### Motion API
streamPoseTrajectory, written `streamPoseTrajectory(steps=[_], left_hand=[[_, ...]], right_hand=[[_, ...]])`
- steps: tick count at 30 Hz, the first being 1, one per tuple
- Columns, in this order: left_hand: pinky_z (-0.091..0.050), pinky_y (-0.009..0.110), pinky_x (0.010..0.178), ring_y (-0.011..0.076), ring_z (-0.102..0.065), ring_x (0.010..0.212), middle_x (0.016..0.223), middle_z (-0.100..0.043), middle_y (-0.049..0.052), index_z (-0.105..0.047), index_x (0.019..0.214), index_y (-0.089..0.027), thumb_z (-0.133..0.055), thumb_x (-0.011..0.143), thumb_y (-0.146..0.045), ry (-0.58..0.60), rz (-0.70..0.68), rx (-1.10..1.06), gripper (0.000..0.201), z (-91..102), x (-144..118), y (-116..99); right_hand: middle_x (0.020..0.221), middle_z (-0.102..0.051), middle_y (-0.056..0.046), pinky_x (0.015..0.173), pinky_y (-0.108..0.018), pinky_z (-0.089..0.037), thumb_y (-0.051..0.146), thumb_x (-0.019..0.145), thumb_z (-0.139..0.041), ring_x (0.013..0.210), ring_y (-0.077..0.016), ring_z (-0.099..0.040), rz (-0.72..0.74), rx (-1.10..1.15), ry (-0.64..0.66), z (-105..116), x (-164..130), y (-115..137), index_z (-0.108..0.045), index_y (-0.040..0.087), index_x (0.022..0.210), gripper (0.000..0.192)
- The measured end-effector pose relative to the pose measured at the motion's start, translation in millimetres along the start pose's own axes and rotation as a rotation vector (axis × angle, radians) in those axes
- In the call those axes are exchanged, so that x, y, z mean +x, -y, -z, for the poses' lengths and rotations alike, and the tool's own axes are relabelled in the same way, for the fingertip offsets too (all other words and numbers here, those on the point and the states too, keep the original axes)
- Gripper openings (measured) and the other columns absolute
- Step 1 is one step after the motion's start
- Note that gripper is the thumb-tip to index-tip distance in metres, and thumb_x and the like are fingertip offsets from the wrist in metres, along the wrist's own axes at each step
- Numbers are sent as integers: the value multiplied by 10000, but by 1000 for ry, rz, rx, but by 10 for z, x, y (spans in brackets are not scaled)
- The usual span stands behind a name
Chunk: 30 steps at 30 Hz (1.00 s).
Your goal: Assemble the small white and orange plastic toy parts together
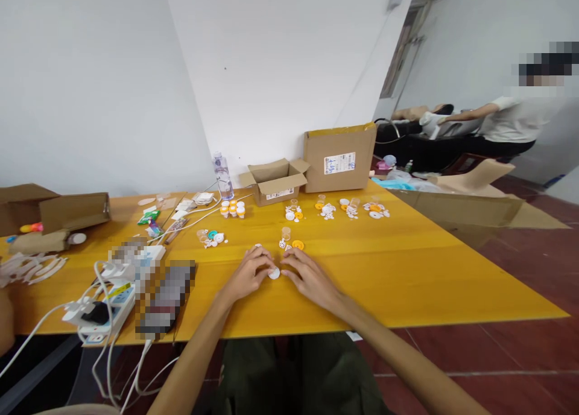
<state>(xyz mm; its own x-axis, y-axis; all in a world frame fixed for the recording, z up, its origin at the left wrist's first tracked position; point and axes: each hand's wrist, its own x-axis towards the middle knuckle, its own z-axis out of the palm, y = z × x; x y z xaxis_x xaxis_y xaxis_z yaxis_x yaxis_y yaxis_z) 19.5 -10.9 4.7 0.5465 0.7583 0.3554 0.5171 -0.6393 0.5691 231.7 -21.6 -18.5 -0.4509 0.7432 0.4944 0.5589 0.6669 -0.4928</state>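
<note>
Head view shows me both hands low on the yellow tabletop (407,276): my left hand (248,276) and right hand (308,279) pinch a small white disc (274,274) between their fingertips, resting on the wood. Just beyond lie an orange cap (298,244) and a clear cup (286,233).

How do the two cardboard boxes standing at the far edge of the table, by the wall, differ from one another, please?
The small box is low, with its top flaps open and spread; the large box stands taller and wider, and no flaps show spread at its top. The small box stands left of the large one, nearer the water bottle. The large box's label is bigger and sits higher on its face. Both are brown cardboard with a white label in front, standing on the yellow table.
</note>
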Motion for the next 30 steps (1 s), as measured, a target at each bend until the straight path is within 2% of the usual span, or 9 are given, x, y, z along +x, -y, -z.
streamPoseTrajectory(steps=[4, 7, 11, 15, 22, 30], left_hand=[[-405, 393, 950, 214, -557, 990, 1000, -625, 52, -654, 936, -235, -542, 926, -279, -28, 23, -38, 121, 25, -25, -27], [-403, 408, 990, 235, -553, 1062, 1057, -625, 56, -622, 974, -231, -636, 869, -327, -53, 41, -32, 142, 19, -53, -35], [-416, 414, 980, 260, -553, 1073, 1055, -628, 54, -587, 971, -231, -771, 745, -407, -23, 60, 35, 340, -23, -75, -26], [-428, 411, 958, 259, -562, 1030, 1012, -624, 48, -583, 947, -239, -761, 753, -404, -3, 56, 84, 311, -49, -74, -30], [-424, 399, 957, 244, -558, 1017, 984, -619, 35, -580, 894, -240, -679, 797, -247, 2, 40, 88, 139, -52, -64, -31], [-428, 427, 968, 257, -554, 1028, 980, -605, 41, -579, 898, -237, -644, 783, -199, -10, 68, 92, 138, -59, -54, 11]], right_hand=[[1078, -619, -91, 880, -384, -517, 159, 928, -506, 984, -218, -616, 86, -127, 13, -33, 208, -86, -695, 242, 977, 213], [1079, -625, -91, 868, -365, -509, 105, 910, -501, 978, -211, -614, 172, -183, 53, -38, 294, -119, -708, 235, 950, 248], [1076, -639, -91, 897, -360, -498, 65, 892, -502, 1006, -210, -609, 297, -221, 89, -55, 334, -154, -697, 227, 992, 273], [1076, -648, -95, 908, -386, -495, 85, 897, -511, 1004, -227, -605, 374, -245, 110, -87, 345, -189, -672, 229, 1045, 261], [1061, -654, -92, 871, -364, -506, 95, 938, -438, 986, -213, -611, 370, -257, 83, -85, 342, -194, -666, 229, 1020, 276], [1074, -650, -96, 870, -368, -513, 85, 936, -444, 1000, -214, -606, 301, -304, 56, -69, 315, -162, -681, 240, 1001, 290]])
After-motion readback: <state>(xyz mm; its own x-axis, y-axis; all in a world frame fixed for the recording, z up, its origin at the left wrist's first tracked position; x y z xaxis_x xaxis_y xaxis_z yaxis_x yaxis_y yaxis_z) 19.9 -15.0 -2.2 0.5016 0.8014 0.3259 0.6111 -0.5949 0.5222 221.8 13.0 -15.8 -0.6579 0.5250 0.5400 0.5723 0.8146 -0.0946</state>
